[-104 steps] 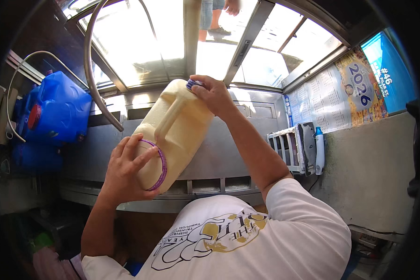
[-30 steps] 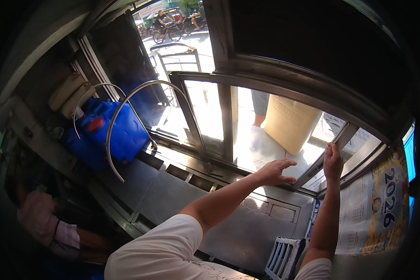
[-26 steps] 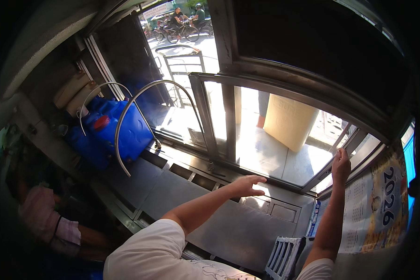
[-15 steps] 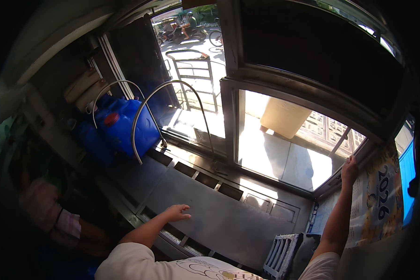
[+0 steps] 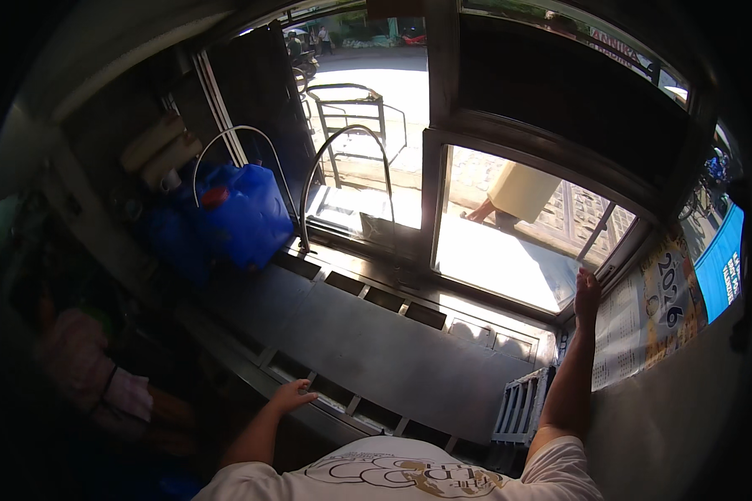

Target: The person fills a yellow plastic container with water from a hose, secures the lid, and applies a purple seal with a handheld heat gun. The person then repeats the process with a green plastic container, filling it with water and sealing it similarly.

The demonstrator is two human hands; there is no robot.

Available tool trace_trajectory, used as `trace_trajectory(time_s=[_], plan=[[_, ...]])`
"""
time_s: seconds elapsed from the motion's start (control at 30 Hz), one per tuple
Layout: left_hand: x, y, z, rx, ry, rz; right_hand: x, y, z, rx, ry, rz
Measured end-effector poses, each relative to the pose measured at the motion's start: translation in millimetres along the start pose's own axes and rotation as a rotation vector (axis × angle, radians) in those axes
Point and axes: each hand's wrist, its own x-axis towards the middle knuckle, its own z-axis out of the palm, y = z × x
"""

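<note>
My right hand [image 5: 587, 294] grips the metal frame at the lower right corner of a glass window [image 5: 497, 230]. The fingertips point upward along the edge, and part of the grip is hidden by the hand itself. My left hand [image 5: 295, 396] hovers at the near edge of the long metal counter [image 5: 393, 351], beside its rectangular slots. It is empty, with fingers loosely apart. A white slatted rack [image 5: 522, 407] stands at the counter's right end, close to my right forearm.
Large blue jugs [image 5: 251, 213] with a red cap sit at the far left, beside curved metal tubes [image 5: 351, 134]. Outside the glass, a hand [image 5: 480, 210] shows beside a pale yellow shape [image 5: 522, 190]. A printed calendar [image 5: 656, 309] hangs at right. Another person's pink shorts [image 5: 129, 392] show at left.
The view has shifted. My left hand has drawn back from above the counter to its near edge. My right hand stays at the window frame. Outside, a hand now shows beside the pale yellow shape.
</note>
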Motion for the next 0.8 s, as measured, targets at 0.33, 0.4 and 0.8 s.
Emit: trace_trajectory(time_s=[0.33, 0.4, 0.8], plan=[[-1.0, -107.1, 8.0, -0.116, -0.160, 0.077, -391.8, -99.3, -24.6, -0.160, -0.395, 0.519], [-10.9, -133.1, 2.7, -0.105, -0.174, 0.081, -428.9, -98.5, -51.4, -0.059, -0.211, 0.584], [-17.0, -137.8, -28.3, 0.029, -0.284, 0.117, -469.1, -44.5, -136.8, -0.713, 0.133, 0.368]])
